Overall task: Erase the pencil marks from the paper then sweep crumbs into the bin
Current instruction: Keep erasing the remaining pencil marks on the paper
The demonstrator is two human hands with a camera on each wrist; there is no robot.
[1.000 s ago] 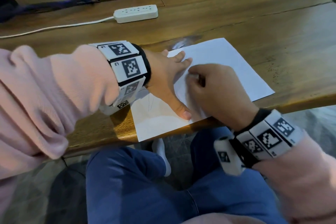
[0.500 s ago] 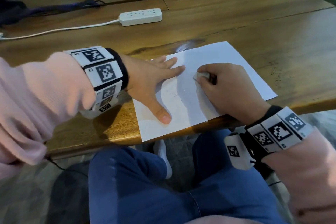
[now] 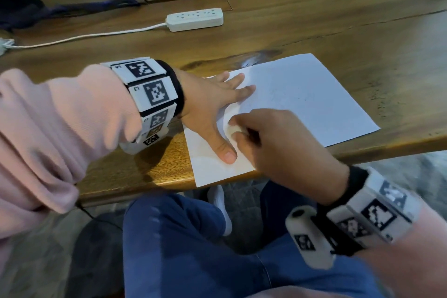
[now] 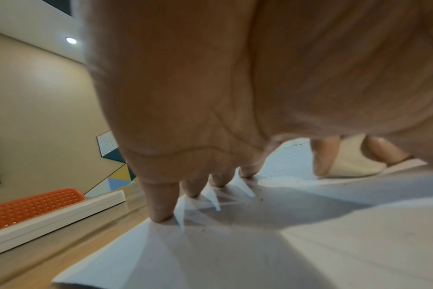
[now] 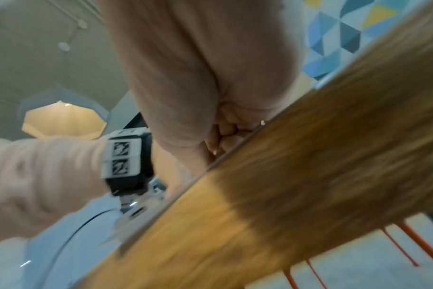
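Wooden table point(image 3: 314, 19) with a white paper point(image 3: 302, 94) at its near edge, 1 corner hanging a bit past the lip; a power strip point(image 3: 194, 19) with its cord sits well behind. Left hand point(image 3: 205, 106) lies flat on the paper's left part, fingers straight and spread, thumb stretched toward the near edge, pinning the sheet; left wrist view shows the fingertips point(image 4: 161, 215) pressed onto the paper. Right hand point(image 3: 278, 143) has its fingers curled round a white eraser point(image 3: 233, 132), pinching it against the sheet just beside the left thumb; same eraser shows in the left wrist view point(image 4: 351, 164) held between 2 fingers, touching the paper. Right wrist view is blurred, mostly table edge, grip not readable there.

Change: 0.5 s ago the eraser was farther up the sheet, near the left index fingertip; now it has come down toward the near edge, into the gap between left thumb and fingers. 1 s ago it was also low, so this looks like a back-and-forth rub stroke. Left hand has shifted only slightly, pinning as before.

Faint grey marks point(image 3: 285, 97) remain mid-sheet to the right of the rubbed zone, and small dark specks, likely crumbs, lie on the paper in the left wrist view. Judgement: erasing is under way, not finished; sweeping not started. No bin in view, so its place can't be told
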